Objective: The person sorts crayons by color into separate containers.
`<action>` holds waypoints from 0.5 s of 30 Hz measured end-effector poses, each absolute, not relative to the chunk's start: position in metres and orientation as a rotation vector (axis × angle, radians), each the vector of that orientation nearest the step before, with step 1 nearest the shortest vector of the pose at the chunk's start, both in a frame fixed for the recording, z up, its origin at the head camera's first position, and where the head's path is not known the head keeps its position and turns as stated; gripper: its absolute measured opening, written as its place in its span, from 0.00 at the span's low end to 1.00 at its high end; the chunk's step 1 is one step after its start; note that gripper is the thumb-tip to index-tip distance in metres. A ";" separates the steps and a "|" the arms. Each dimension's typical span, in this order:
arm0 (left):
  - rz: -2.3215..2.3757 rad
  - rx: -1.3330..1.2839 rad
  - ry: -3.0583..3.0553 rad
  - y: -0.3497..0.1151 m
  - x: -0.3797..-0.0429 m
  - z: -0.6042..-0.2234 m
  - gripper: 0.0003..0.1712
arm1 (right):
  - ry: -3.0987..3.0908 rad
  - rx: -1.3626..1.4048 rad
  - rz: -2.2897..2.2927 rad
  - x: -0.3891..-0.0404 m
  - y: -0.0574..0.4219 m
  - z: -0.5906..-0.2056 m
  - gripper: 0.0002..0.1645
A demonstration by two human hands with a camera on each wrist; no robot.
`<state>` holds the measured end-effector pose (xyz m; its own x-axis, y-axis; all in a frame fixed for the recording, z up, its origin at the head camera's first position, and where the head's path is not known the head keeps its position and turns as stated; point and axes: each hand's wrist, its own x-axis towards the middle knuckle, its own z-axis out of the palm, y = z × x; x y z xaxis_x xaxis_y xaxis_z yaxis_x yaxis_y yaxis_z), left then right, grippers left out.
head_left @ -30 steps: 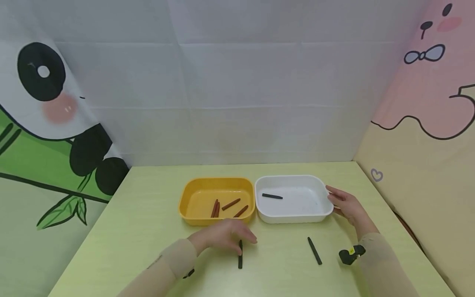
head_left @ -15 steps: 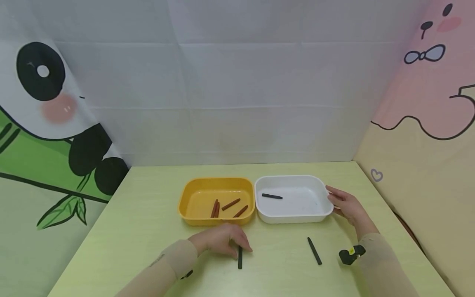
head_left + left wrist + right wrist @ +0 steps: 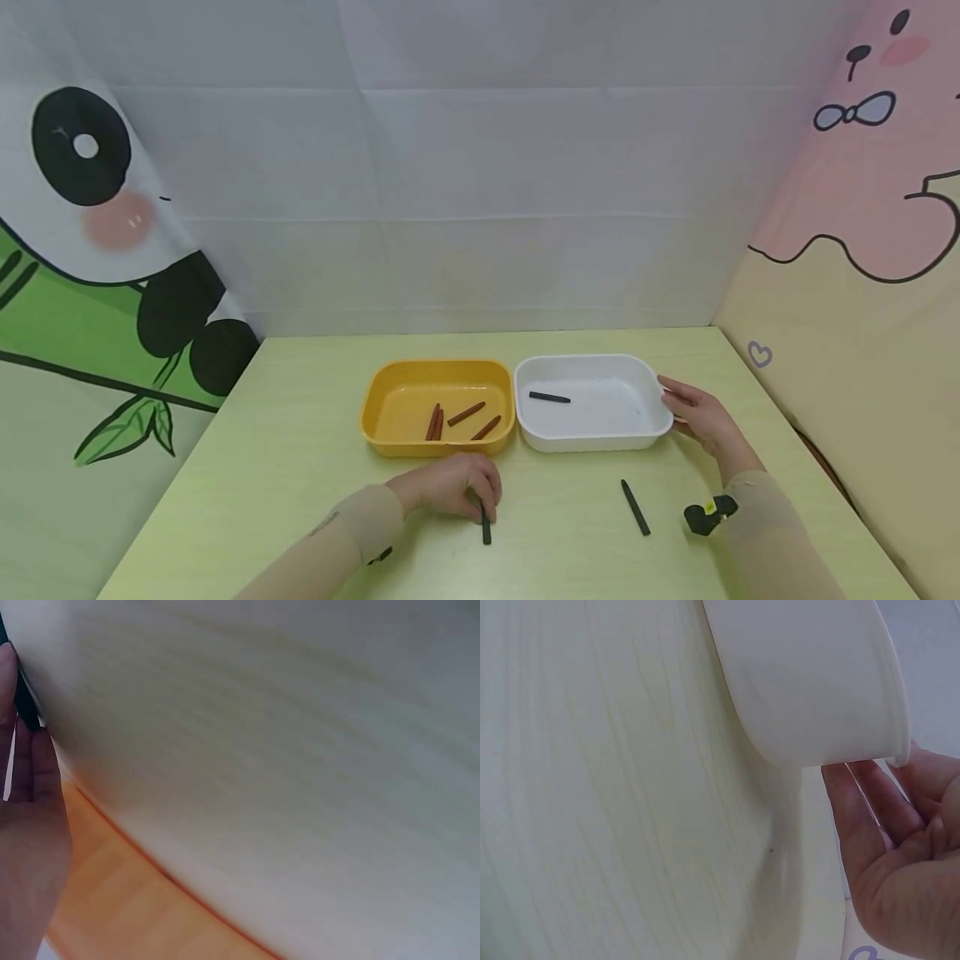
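My left hand (image 3: 459, 487), in front of the yellow tray (image 3: 375, 425), pinches a black crayon (image 3: 486, 532) between thumb and fingers. The crayon's lower end shows below the fingertips, close over the table. In the left wrist view, the dark crayon (image 3: 26, 705) lies between the fingers at the left edge. Straight fingers of my right hand (image 3: 701, 417) touch the right end of the white tray (image 3: 592, 442); the right wrist view has the fingertips (image 3: 838, 778) at its outer wall. Another black crayon (image 3: 635, 508) lies on the table before the white tray.
Several brown crayons (image 3: 467, 413) lie in the yellow tray, and one black crayon (image 3: 550, 397) is in the white tray. Both trays stand side by side on a pale table (image 3: 315, 375). A white cloth (image 3: 480, 183) hangs behind, with printed cloths at both sides.
My left hand's fingers have lowered and closed around the black crayon, drawing slightly left. The right hand and both trays have stayed in place.
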<state>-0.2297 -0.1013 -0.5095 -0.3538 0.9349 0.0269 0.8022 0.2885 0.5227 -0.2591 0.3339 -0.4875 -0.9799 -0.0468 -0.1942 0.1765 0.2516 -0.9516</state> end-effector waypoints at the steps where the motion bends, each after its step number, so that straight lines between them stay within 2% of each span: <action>1: 0.665 1.592 2.277 -0.101 -0.229 -0.509 0.08 | 2.336 0.122 -1.812 -0.259 0.334 -0.488 0.35; 15: 0.961 1.435 2.324 -0.077 -0.223 -0.489 0.08 | 2.317 0.108 -1.842 -0.259 0.334 -0.489 0.35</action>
